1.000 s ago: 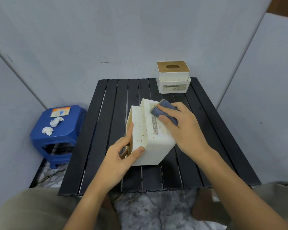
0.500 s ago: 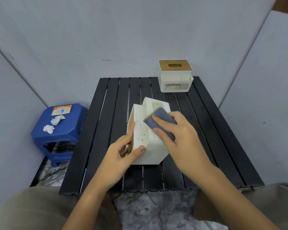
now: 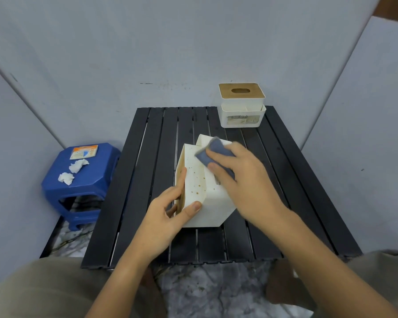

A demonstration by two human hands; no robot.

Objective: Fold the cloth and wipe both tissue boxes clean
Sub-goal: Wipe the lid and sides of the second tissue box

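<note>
A white tissue box (image 3: 199, 187) speckled with brown spots lies tipped on its side in the middle of the black slatted table (image 3: 147, 171). My left hand (image 3: 170, 212) grips its near left edge, thumb on the spotted face. My right hand (image 3: 241, 180) holds a folded blue-grey cloth (image 3: 210, 152) and presses it on the box's upper face. A second white tissue box (image 3: 241, 106) with a wooden lid stands upright at the table's far right corner.
A blue plastic stool (image 3: 81, 180) stands left of the table with two crumpled tissues (image 3: 72, 172) and a small card (image 3: 84, 152) on it. Grey walls close in behind and on both sides. My knees sit at the table's near edge.
My right hand slid the cloth down and left across the box's face, then back up toward its far end. My left hand kept its hold on the box.
</note>
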